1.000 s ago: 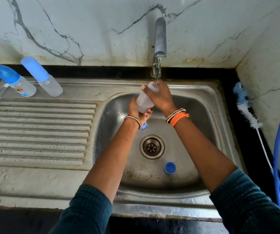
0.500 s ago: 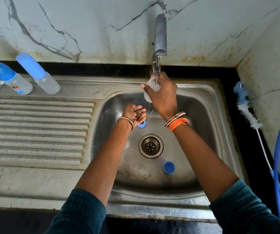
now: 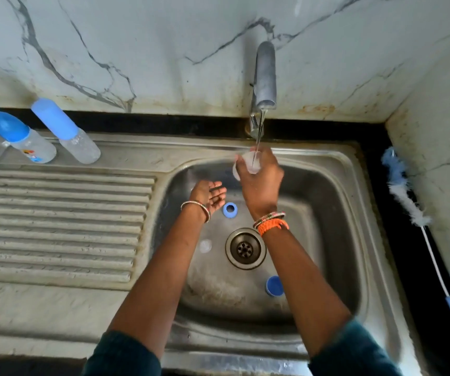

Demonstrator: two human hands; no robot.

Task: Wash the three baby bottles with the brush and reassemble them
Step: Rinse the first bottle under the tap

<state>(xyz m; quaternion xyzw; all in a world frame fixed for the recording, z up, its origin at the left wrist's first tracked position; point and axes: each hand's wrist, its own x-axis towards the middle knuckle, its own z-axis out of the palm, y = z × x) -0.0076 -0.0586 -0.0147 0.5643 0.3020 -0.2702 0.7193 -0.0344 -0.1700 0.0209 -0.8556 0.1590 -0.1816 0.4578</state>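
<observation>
Right hand (image 3: 259, 180): I see it gripping the clear bottle (image 3: 248, 162) under the tap (image 3: 265, 77), as before.
Left hand (image 3: 209, 194): off the bottle now, fingers relaxed, palm up.
Sink (image 3: 335, 213): blue ring (image 3: 230, 209), cap (image 3: 274, 285) unmoved.

Bottle (image 3: 247, 164) blurred — mostly hidden.

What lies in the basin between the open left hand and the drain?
Head view: a blue ring beside the left hand, bare steel on to the drain.
</observation>
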